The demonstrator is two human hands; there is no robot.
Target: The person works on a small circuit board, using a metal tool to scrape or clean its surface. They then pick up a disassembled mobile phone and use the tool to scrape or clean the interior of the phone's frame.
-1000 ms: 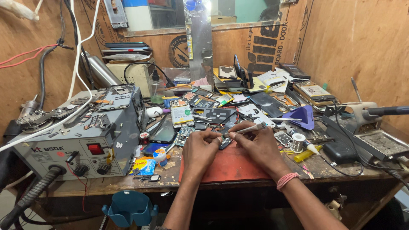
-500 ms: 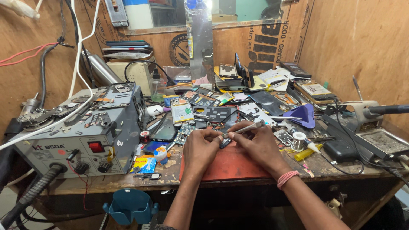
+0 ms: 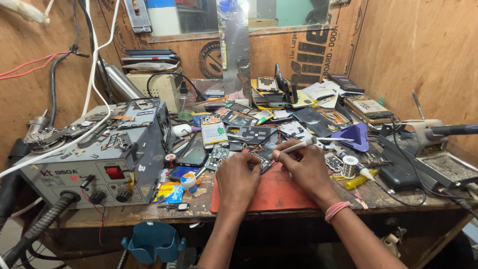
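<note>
Head view. A blue plastic holder (image 3: 152, 241) hangs off the front edge of the cluttered wooden worktop (image 3: 149, 211); its contents are hidden. Both forearms reach forward over a red rubber mat (image 3: 279, 194). The left hand (image 3: 238, 177), fingers curled together, pins a small dark circuit board (image 3: 262, 159) at the mat's far edge. The right hand (image 3: 304, 167) has its fingers clamped on a slim white pen-shaped tool (image 3: 301, 145), its tip beside the board.
</note>
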